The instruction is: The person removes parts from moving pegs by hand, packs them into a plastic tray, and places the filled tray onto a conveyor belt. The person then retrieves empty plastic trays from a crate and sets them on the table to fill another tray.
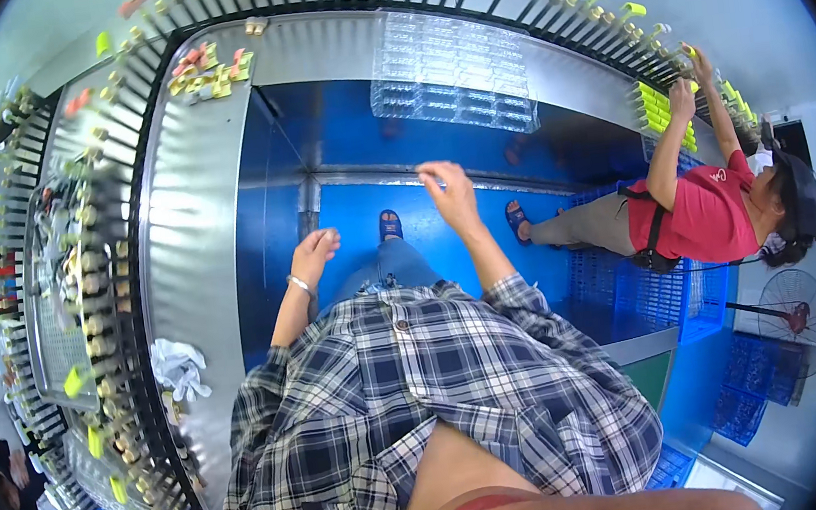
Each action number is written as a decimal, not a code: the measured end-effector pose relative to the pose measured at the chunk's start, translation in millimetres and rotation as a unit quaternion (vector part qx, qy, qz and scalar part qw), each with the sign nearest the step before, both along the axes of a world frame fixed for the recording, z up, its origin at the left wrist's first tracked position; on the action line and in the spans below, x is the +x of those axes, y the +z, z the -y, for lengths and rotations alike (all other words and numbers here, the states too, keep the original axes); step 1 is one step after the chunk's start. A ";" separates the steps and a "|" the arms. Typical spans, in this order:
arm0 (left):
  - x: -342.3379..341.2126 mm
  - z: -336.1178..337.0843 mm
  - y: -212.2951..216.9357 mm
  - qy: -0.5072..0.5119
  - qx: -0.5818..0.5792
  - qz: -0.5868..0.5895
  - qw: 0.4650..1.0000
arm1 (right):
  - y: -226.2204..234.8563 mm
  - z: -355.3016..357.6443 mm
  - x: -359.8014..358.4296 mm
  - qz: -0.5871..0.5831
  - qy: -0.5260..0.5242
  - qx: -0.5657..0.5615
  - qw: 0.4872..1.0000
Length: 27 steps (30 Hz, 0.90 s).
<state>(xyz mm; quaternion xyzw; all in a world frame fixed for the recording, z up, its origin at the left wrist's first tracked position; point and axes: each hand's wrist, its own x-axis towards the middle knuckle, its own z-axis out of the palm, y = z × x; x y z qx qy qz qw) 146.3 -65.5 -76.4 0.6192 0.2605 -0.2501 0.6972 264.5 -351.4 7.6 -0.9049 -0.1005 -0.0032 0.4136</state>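
Curving round the person stands a brushed-metal tabletop [186, 230] ringed with black pegs, blue floor beneath. Beyond and slightly right of both hands lies the clear ribbed plastic tray [452, 71], its long axis running left to right along the far rim. The right hand [450, 195] is raised, fingers loosely spread and holding nothing, and is clearly the nearer to it; the left hand [314, 256] hangs lower and further back, loosely curled, also empty.

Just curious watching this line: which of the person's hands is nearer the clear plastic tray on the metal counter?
Right. The right hand reaches up just below the clear plastic tray. The left hand hangs lower and further left, empty.
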 end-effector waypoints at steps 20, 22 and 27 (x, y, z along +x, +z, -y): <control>166.0 129.2 -5.5 0.000 -0.092 0.069 0.993 | -55.4 216.7 53.8 -0.281 -0.363 0.176 0.871; 143.7 107.5 12.8 0.037 -0.042 0.192 0.980 | -41.7 188.2 42.5 -0.220 -0.345 0.194 0.892; 28.2 10.5 70.6 0.099 0.186 0.161 0.964 | -3.6 71.4 50.9 -0.155 -0.145 0.231 0.950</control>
